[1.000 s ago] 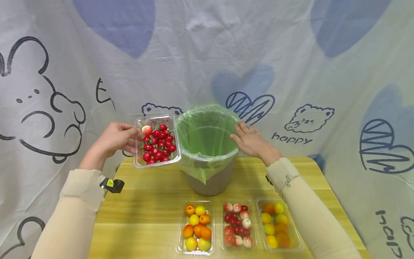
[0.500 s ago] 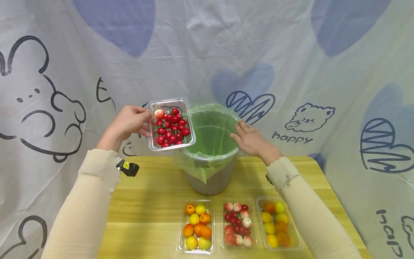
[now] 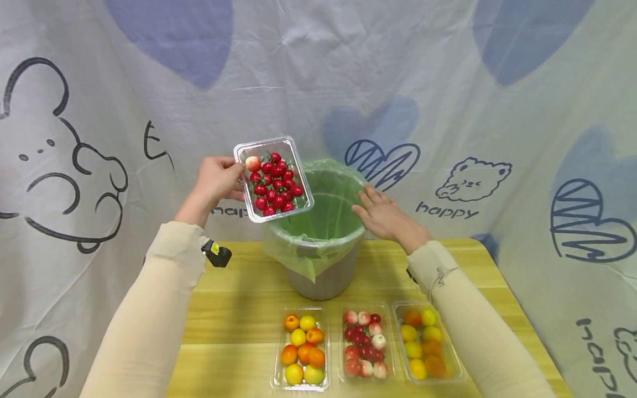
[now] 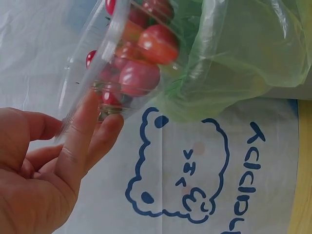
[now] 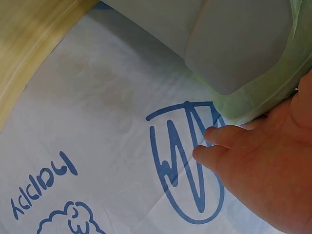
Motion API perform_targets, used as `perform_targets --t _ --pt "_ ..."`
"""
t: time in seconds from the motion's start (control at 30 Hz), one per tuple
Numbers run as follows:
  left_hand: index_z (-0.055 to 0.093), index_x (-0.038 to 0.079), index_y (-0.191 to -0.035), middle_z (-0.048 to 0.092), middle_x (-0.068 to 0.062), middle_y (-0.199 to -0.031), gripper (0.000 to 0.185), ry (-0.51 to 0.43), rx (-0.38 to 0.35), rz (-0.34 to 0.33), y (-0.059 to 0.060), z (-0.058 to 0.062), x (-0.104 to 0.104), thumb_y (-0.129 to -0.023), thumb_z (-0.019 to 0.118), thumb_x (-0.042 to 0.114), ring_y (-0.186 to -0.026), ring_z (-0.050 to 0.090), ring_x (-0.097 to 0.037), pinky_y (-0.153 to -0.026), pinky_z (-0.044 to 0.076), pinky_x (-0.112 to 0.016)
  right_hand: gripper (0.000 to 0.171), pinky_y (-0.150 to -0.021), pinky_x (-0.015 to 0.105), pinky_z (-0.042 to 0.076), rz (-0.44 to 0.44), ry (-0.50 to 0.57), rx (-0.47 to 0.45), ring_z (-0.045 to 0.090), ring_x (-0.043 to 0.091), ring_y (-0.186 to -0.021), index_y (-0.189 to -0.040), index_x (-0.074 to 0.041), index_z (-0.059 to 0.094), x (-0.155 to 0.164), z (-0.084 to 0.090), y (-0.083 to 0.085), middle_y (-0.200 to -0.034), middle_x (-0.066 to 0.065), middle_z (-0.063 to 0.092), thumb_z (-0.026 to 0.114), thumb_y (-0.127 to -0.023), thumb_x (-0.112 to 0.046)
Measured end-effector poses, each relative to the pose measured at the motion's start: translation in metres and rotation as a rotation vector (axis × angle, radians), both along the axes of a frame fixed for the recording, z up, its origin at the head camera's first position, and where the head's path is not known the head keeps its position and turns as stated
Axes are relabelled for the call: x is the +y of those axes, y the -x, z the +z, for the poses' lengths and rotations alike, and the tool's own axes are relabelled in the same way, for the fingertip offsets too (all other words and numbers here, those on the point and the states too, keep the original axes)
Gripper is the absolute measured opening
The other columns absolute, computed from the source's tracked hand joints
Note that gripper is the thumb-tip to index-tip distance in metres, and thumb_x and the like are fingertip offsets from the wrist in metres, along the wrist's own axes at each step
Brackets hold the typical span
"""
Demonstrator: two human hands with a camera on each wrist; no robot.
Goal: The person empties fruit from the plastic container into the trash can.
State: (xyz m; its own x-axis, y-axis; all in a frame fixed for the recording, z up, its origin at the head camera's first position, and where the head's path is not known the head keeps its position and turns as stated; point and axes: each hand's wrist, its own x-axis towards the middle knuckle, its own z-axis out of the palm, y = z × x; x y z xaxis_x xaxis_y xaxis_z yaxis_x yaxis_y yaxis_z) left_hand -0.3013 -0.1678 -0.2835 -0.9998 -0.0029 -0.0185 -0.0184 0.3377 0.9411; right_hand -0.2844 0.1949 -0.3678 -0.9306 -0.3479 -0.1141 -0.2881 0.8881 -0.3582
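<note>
Holding tomato tray (image 3: pixel 273 178) over lined bin (image 3: pixel 318 232)

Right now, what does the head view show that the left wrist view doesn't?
Only the head view shows the right hand flat against the bin's rim, the yellow table and the three fruit trays on it. Only the left wrist view shows the fingers pressed under the tray's end, and the bear print behind. Both show the left hand holding the tomato tray tilted over the green-lined bin.
</note>
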Motion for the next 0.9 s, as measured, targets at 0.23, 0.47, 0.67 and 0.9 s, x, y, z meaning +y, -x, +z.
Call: perform_targets --t 0.23,0.47,0.67,0.9 --pt "0.064 -0.009 -0.135 0.067 -0.019 -0.103 0.041 -0.045 0.019 0.039 0.005 -0.005 0.012 -0.104 0.051 0.014 -0.062 0.074 -0.013 -0.061 0.068 -0.033 0.071 -0.133 0.066 0.000 -0.005 0.003 -0.004 -0.002 0.047 -0.162 -0.168 -0.002 0.009 0.000 0.000 -0.001 -0.177 0.015 -0.008 0.020 -0.115 -0.047" --pt "0.062 -0.001 -0.143 0.065 -0.023 -0.122 0.043 -0.036 0.040 0.045 0.005 -0.007 0.021 -0.105 0.051 0.015 -0.067 0.073 -0.013 -0.060 0.068 -0.031 0.070 -0.133 0.066 0.000 -0.007 0.009 -0.007 -0.002 0.048 -0.162 -0.168 -0.002 0.009 0.000 0.001 -0.002 -0.177 0.015 -0.009 0.020 -0.115 -0.046" --pt "0.053 0.006 -0.154 0.062 -0.023 -0.140 0.049 -0.014 0.050 0.046 0.004 -0.008 0.026 -0.107 0.053 0.019 -0.070 0.067 -0.012 -0.060 0.068 -0.031 0.070 -0.133 0.066 0.000 -0.008 0.013 -0.011 -0.002 0.047 -0.162 -0.168 -0.002 0.009 0.000 0.001 -0.001 -0.177 0.015 -0.009 0.021 -0.115 -0.046" --pt "0.044 0.008 -0.159 0.064 -0.020 -0.144 0.054 0.011 0.062 0.037 0.006 -0.011 0.027 -0.108 0.054 0.022 -0.075 0.066 -0.012 -0.061 0.068 -0.030 0.071 -0.134 0.066 0.001 -0.001 0.005 -0.011 -0.001 0.046 -0.163 -0.168 -0.003 0.010 0.001 0.000 0.000 -0.178 0.014 -0.008 0.020 -0.114 -0.049"
